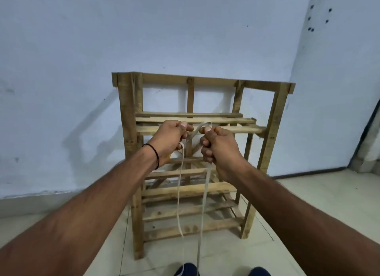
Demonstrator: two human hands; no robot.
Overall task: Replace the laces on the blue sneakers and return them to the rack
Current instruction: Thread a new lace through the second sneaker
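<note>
A pale shoelace (178,195) is held up in front of the wooden rack (269,132). My left hand (170,140) grips one part of it and my right hand (218,146) grips another, with a short loop arching between the two fists. Two long ends hang straight down toward the floor. At the bottom edge of the view two dark blue sneakers show only their toes, the left sneaker (188,270) and the right sneaker (259,271). The lace ends reach down to the left sneaker.
The rack stands against a pale blue wall (185,29), its slatted shelves bare. Light floor tiles (308,203) spread around it. A second wall and a dark door frame (364,132) close the right side.
</note>
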